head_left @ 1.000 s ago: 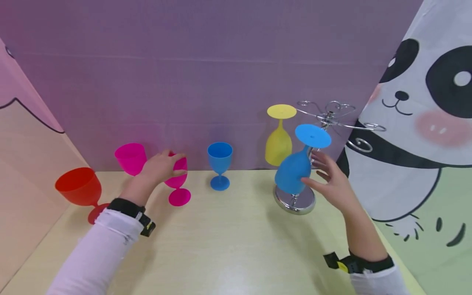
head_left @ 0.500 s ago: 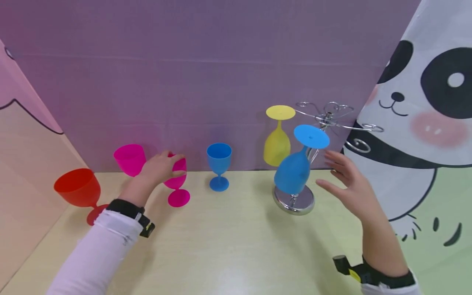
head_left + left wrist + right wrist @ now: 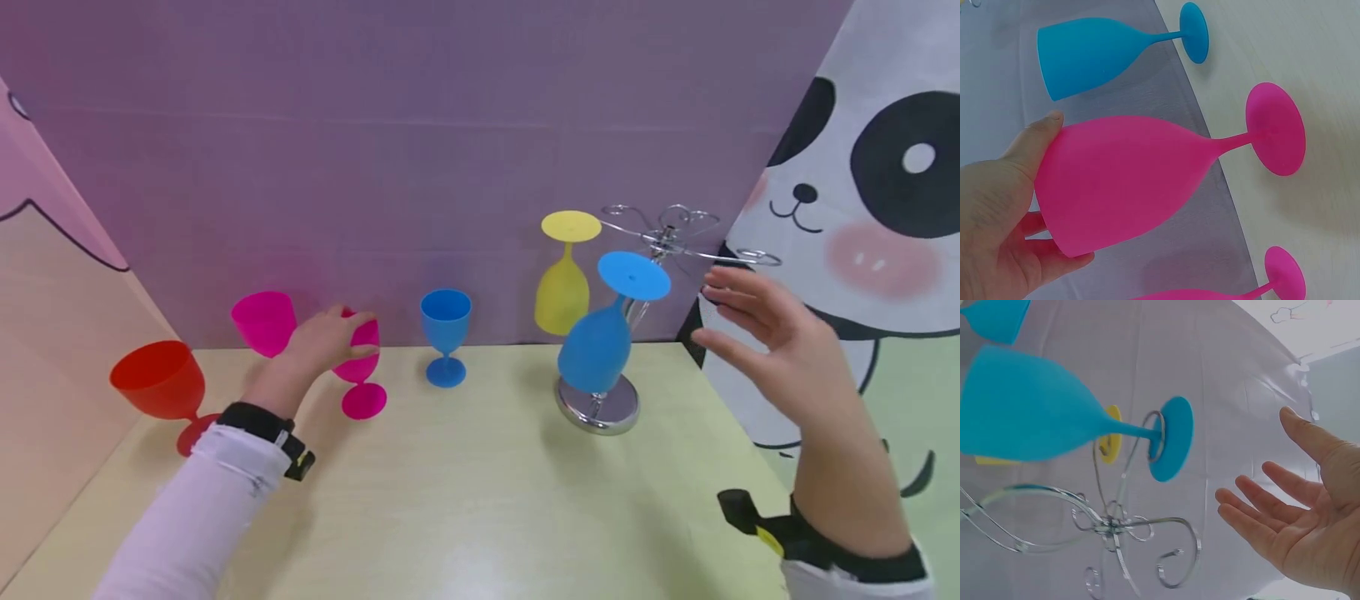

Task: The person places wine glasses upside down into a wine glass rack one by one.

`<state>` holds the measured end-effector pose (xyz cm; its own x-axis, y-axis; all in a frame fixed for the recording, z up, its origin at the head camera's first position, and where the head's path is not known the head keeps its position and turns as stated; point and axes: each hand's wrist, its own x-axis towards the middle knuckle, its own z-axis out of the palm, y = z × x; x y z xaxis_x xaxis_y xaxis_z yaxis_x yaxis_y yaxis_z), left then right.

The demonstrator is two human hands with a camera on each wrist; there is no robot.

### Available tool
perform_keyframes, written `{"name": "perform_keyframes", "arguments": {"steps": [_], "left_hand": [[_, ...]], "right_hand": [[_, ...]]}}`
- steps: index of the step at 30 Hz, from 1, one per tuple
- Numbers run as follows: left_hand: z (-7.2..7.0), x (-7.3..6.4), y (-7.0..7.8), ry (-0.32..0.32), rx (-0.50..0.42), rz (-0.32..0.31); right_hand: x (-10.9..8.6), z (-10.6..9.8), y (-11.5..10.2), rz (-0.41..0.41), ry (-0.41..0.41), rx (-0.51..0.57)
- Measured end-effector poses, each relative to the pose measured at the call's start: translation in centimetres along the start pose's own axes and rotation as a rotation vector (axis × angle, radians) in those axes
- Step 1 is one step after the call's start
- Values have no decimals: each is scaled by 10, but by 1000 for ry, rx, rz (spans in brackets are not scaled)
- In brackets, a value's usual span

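My left hand (image 3: 318,346) grips a pink goblet (image 3: 1129,181) by the rim of its bowl, thumb on one side and fingers on the other. The foot of that goblet is on or just above the table; I cannot tell which. My right hand (image 3: 787,350) is held in the air right of the metal glass rack (image 3: 663,242), fingers spread and nothing in them. From the rack's arms a blue goblet (image 3: 1035,406) and a yellow goblet (image 3: 562,296) hang upside down by their feet. The blue one tilts a little.
Left of the left hand stand a second pink goblet (image 3: 266,323) and a red goblet (image 3: 159,379). Another blue goblet (image 3: 446,333) stands upright between the left hand and the rack. A purple backdrop (image 3: 375,167) rises behind the pale table (image 3: 465,500).
My right hand has drawn away from the hanging blue goblet, moving to the right and opening wider. The left hand and the pink goblet have stayed in place.
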<state>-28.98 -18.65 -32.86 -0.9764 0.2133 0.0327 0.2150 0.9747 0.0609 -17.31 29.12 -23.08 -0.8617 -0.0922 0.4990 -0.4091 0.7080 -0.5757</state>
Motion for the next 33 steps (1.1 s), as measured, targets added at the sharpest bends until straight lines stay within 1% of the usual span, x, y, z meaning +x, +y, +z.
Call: {"name": "perform_keyframes", "arguments": {"steps": [3, 6, 9, 12, 16, 20, 26, 33], "left_hand": [[-1, 0, 0, 3, -5, -1], [-4, 0, 0, 11, -12, -6], [-6, 0, 0, 15, -17, -6], [-6, -1, 0, 14, -13, 0], [-5, -3, -1, 10, -2, 3], [-4, -4, -2, 8, -2, -1], [-5, -4, -1, -4, -11, -13], [-6, -3, 0, -20, -3, -20]], "right_hand": [[15, -13, -8, 51, -23, -53], [36, -24, -13, 61, -43, -82], [58, -31, -17, 46, -49, -139], [77, -37, -20, 59, -76, -208], [97, -43, -23, 84, -145, -292], [116, -46, -20, 107, -220, -364], [141, -48, -11, 105, -282, -426], [160, -37, -1, 112, -345, -517]]}}
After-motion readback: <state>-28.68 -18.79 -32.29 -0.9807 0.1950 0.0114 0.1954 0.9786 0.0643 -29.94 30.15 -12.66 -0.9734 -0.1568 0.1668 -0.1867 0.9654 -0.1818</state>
